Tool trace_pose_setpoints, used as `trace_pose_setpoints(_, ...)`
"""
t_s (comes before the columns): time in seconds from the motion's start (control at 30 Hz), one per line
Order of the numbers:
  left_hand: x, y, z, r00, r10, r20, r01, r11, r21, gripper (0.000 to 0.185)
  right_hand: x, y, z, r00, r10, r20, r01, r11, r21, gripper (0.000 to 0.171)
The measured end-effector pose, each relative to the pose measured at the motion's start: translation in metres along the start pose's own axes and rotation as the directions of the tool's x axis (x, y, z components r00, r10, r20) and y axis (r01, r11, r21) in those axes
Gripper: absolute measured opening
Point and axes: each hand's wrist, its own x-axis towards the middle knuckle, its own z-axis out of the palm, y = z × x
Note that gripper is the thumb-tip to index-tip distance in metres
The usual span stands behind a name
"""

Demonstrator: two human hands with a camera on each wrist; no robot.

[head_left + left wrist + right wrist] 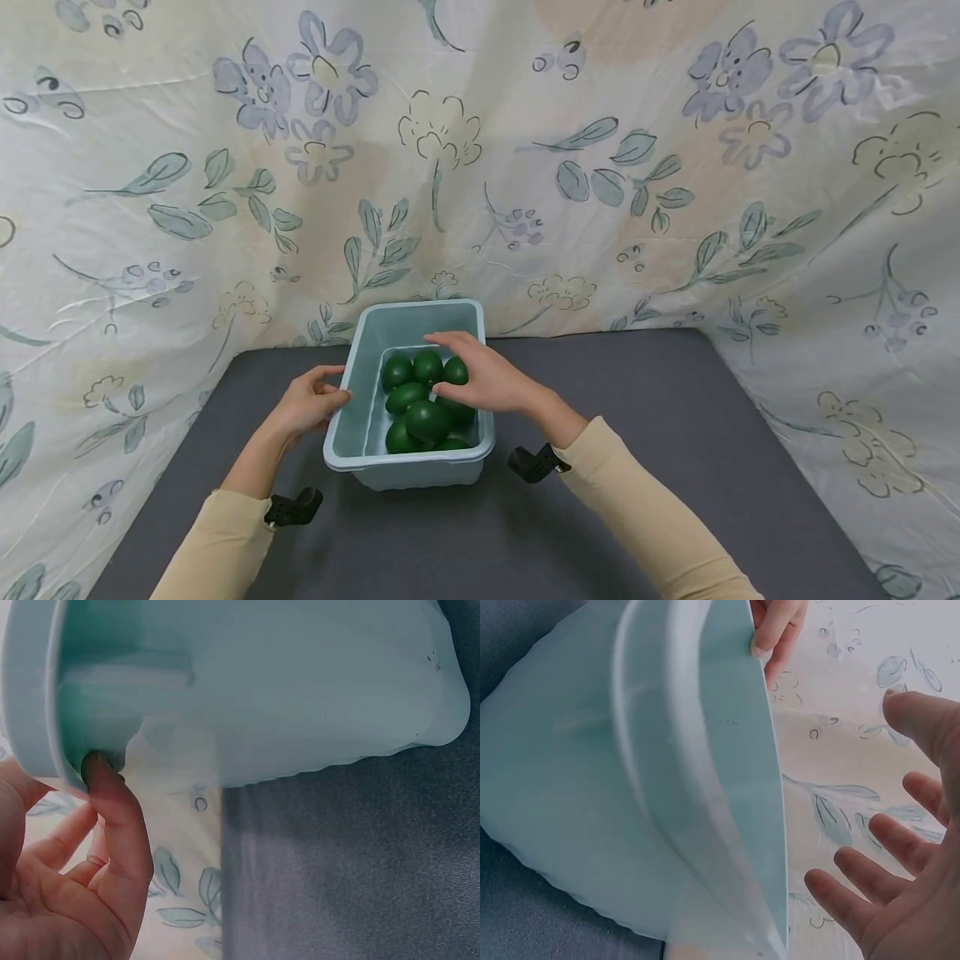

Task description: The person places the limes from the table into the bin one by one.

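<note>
A pale blue-green plastic bin (412, 463) stands on the dark table, holding several smooth, dark green avocados (428, 421). My left hand (306, 404) pinches the bin's left rim; in the left wrist view, a finger of that hand (112, 817) curls under the rim. Over the right side of the bin hovers my right hand (487, 379), fingers spread and nothing in its grasp. It partly hides the avocados below. The right wrist view has the same hand (900, 892) with fingers apart beside the bin's rim, the avocados hidden behind the bin's wall (570, 772).
A dark grey tabletop (637, 417) extends on both sides of the bin. Behind and around it hangs a flower-printed cloth (525, 167), close to the table's far edge. Both wrists wear black straps with small devices (531, 464).
</note>
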Motion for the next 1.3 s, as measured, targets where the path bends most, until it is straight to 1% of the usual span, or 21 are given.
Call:
trace_pose_setpoints(0.2,0.0,-0.002,0.0,1.0,0.005,-0.001,-0.005,1.0,0.004,0.059,-0.003,0.007,-0.001,1.0,0.01,-0.002,-0.01,1.0,-0.004,0.064)
trace_pose_setpoints(0.37,-0.001,-0.002,0.001,1.0,0.017,-0.008,-0.017,1.0,0.026,0.058,-0.01,0.013,-0.007,1.0,0.022,-0.022,-0.022,1.0,0.0,0.062)
trace_pose_setpoints(0.47,-0.003,-0.001,0.001,0.999,0.032,-0.019,-0.031,0.998,0.063,0.057,-0.016,0.018,-0.012,0.998,0.029,-0.055,-0.029,1.0,0.011,0.059)
trace_pose_setpoints(0.53,-0.004,0.001,0.002,0.998,0.051,-0.03,-0.047,0.993,0.112,0.056,-0.02,0.021,-0.016,0.996,0.034,-0.082,-0.032,0.999,0.017,0.056)
trace_pose_setpoints(0.63,-0.005,0.002,0.002,0.994,0.09,-0.057,-0.077,0.976,0.204,0.055,-0.027,0.026,-0.022,0.991,0.036,-0.13,-0.032,0.999,0.032,0.052)
trace_pose_setpoints(0.77,-0.006,0.001,0.002,0.983,0.163,-0.08,-0.129,0.938,0.322,0.053,-0.036,0.034,-0.028,0.983,0.04,-0.18,-0.037,0.999,0.02,0.044)
trace_pose_setpoints(0.93,-0.007,-0.003,0.001,0.962,0.264,-0.065,-0.218,0.89,0.401,0.049,-0.051,0.047,-0.037,0.975,0.081,-0.208,-0.087,0.996,-0.019,0.036)
trace_pose_setpoints(1.03,-0.008,-0.005,0.0,0.942,0.331,-0.064,-0.268,0.851,0.451,0.047,-0.06,0.053,-0.044,0.97,0.102,-0.223,-0.112,0.993,-0.031,0.032)
trace_pose_setpoints(1.17,-0.014,-0.002,-0.002,0.916,0.397,-0.06,-0.309,0.792,0.527,0.043,-0.072,0.06,-0.055,0.965,0.113,-0.238,-0.133,0.988,-0.071,0.032)
trace_pose_setpoints(1.3,-0.02,0.005,-0.003,0.897,0.441,-0.035,-0.335,0.73,0.596,0.042,-0.084,0.068,-0.068,0.96,0.112,-0.256,-0.157,0.974,-0.166,0.035)
